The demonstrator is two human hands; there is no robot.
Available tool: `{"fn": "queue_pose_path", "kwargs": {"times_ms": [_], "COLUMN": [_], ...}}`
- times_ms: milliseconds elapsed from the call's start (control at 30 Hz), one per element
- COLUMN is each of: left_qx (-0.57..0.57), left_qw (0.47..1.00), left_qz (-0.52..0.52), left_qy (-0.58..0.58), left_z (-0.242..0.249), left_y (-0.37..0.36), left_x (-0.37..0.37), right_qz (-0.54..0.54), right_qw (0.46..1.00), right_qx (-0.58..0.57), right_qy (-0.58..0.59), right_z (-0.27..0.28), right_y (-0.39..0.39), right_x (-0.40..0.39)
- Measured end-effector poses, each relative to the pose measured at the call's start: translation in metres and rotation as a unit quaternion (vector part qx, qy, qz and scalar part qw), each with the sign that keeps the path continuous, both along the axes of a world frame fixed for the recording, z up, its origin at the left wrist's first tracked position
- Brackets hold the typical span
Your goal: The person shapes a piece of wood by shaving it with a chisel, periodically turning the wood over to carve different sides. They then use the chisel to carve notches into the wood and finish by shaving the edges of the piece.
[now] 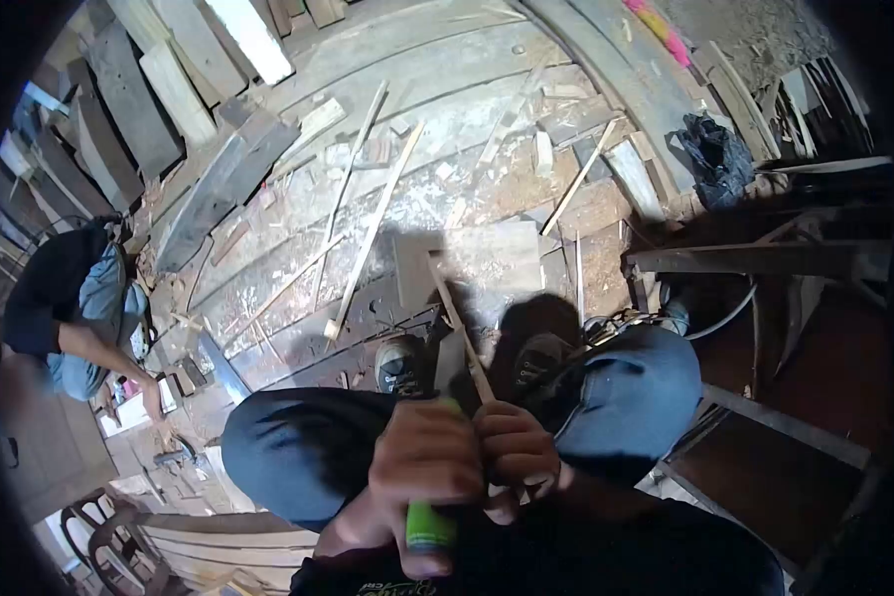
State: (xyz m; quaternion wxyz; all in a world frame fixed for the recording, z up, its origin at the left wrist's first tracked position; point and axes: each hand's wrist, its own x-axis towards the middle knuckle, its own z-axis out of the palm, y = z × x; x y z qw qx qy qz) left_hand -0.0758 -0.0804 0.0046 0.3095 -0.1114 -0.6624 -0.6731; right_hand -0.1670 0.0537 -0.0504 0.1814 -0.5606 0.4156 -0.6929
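Observation:
My left hand (425,465) is closed around the green handle (430,526) of a broad-bladed knife, the handle's end showing below the fist. Its flat grey blade (450,360) points away from me between my knees. In my right hand (515,444), the fingers wrap round the near end of a thin wooden strip (459,316). The strip runs forward alongside the blade, and its far end overlaps a flat square board (512,256) on the floor. Both fists are side by side, close to my body.
At the left a person (70,308) crouches, one hand on a white piece (141,409). Several loose wooden strips (382,223) and shavings lie across the plank floor. Stacked planks (134,94) stand upper left, a black plastic bag (715,159) upper right, a wooden frame (765,260) at right.

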Motion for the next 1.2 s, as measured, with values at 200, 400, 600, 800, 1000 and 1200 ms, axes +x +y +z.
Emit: {"fn": "queue_pose_path", "kwargs": {"times_ms": [200,400,600,800,1000,1200], "left_qx": [-0.009,-0.008,-0.046,-0.064,-0.035,-0.081], "left_qw": [1.0,1.0,0.998,0.996,0.999,0.994], "left_qz": [0.001,-0.008,-0.032,-0.045,-0.017,-0.059], "left_qy": [0.025,0.009,0.02,-0.034,-0.021,-0.033], "left_z": [-0.01,-0.014,-0.012,0.002,-0.013,-0.01], "left_y": [0.002,0.002,0.004,0.002,0.001,0.002], "left_x": [-0.011,-0.011,-0.019,-0.01,-0.018,-0.027], "right_qz": [-0.013,-0.016,-0.055,-0.082,-0.102,-0.105], "right_qw": [1.0,0.999,0.998,0.996,0.992,0.992], "right_qx": [-0.027,-0.002,-0.017,0.008,0.012,0.015], "right_qy": [0.0,-0.03,-0.006,-0.033,-0.069,-0.071], "right_z": [-0.001,-0.003,-0.002,-0.005,-0.004,-0.001], "right_y": [-0.003,0.006,0.004,0.007,0.011,0.012], "right_x": [0.0,-0.003,-0.006,0.003,0.002,-0.002]}}
